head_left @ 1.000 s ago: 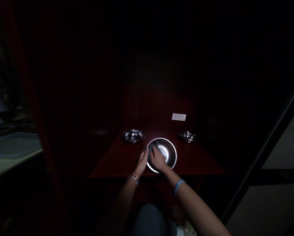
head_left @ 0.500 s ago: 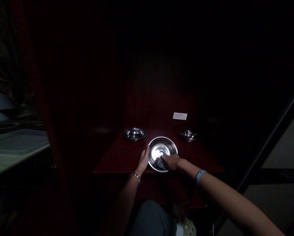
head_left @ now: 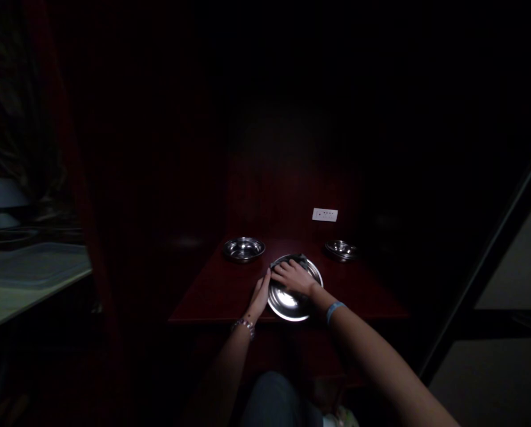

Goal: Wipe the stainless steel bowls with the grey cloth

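Note:
A shiny metal bowl [head_left: 292, 307] is tilted towards me near the front edge of the red-brown table. My left hand [head_left: 259, 295] grips its left rim, with the palm along the outside. Inside the bowl, at the far wall, my right hand [head_left: 294, 277] presses down on a dark grey cloth [head_left: 301, 259]. The fingers of that hand point left and cover much of the cloth, so its full shape is hidden.
On the table [head_left: 207, 296], a wide metal dish [head_left: 243, 250] stands at the back left. Smaller stacked metal bowls [head_left: 341, 250] are at the back right. A white socket plate [head_left: 325, 214] is on the back wall. A pale side table [head_left: 8, 308] with a clear plastic lid or tray [head_left: 38, 264] is at far left.
My right hand has swept the cloth from the near part of the bowl to its far left wall. My left hand keeps its hold on the rim.

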A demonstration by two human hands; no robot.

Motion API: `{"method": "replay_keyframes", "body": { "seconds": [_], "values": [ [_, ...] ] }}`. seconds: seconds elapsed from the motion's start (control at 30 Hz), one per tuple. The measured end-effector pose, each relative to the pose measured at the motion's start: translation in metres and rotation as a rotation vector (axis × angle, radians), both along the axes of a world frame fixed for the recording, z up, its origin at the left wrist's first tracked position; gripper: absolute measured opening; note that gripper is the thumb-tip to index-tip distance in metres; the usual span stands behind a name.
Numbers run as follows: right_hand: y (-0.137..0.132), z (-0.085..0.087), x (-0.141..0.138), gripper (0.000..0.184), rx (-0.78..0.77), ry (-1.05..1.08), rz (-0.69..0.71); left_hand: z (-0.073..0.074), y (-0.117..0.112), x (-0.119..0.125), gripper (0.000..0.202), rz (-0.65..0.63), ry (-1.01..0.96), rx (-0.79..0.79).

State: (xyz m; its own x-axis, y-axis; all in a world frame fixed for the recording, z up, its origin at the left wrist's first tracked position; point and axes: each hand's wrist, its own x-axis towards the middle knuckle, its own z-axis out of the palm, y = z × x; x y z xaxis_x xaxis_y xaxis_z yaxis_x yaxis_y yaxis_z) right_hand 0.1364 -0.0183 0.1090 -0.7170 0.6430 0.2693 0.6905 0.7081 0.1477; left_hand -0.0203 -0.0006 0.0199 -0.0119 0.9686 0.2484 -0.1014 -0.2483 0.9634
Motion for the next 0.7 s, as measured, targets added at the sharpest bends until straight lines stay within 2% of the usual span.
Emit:
{"method": "replay_keyframes", "body": {
  "seconds": [0.1,0.17,0.33,0.53,0.7],
  "values": [
    [0.004,0.004,0.003,0.038,0.002,-0.075,0.102,-0.004,0.006,-0.001,0.065,-0.038,-0.009,-0.041],
    [0.007,0.009,0.013,0.035,-0.007,-0.073,0.103,-0.004,0.007,0.000,0.066,-0.068,0.000,-0.042],
    [0.007,0.013,0.043,0.033,-0.025,0.008,-0.043,0.000,0.000,0.002,0.063,-0.056,0.004,0.014],
    [-0.006,-0.007,0.056,0.035,-0.033,0.055,-0.293,0.001,-0.009,0.005,0.057,-0.057,0.057,0.038],
    [-0.024,-0.023,0.051,0.043,-0.076,-0.034,-0.419,-0.001,-0.006,0.005,0.057,-0.009,0.040,0.061]
  ]
}}
